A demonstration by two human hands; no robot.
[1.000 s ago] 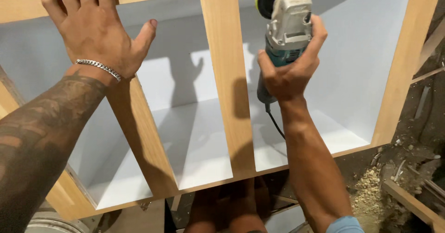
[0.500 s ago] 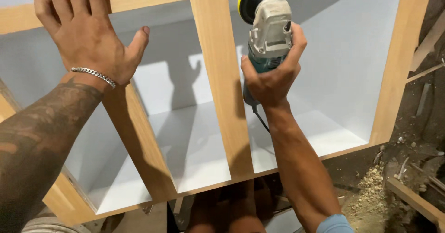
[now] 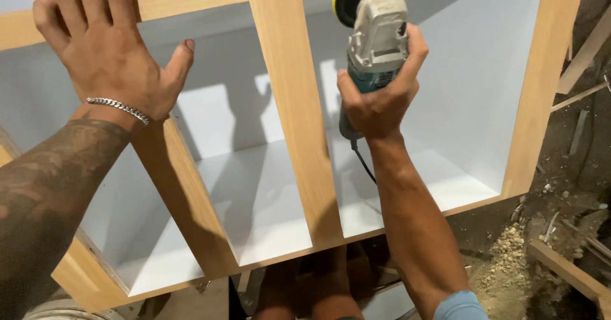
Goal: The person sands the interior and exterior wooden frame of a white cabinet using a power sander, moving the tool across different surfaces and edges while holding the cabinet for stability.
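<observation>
This is a carpentry workshop or a rough building site. An unfinished cabinet [image 3: 293,135] with bare pale-wood face frames and white inner panels fills most of the view, lying open-side up. At about 12 o'clock a corded power sander [image 3: 375,46] with a yellow-edged disc sits against the frame. Toward 4 o'clock the bare dirt floor [image 3: 573,186] carries a heap of sawdust [image 3: 506,256], and loose timber offcuts [image 3: 566,266] lie just beside it.
</observation>
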